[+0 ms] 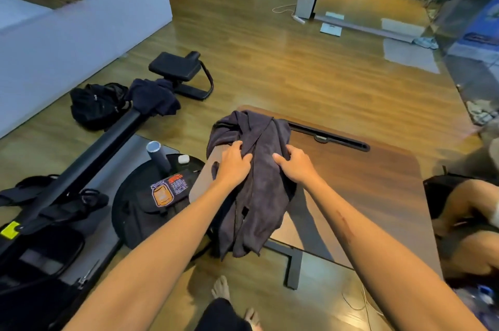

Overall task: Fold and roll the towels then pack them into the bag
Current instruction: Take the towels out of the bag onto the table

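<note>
In the head view, a dark towel [256, 168] is seen bunched on the near left corner of the desk [364, 182], its lower part hanging over the edge below both hands. Cloth is gripped by the left hand [235, 166] and the right hand [293, 166], fingers curled into it. The towel is best spread flat and its edges squared before folding.

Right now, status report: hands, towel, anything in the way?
Left hand and right hand both gripping towel. Towel bunched, unfolded, draped over table corner. Nothing blocking.
</note>
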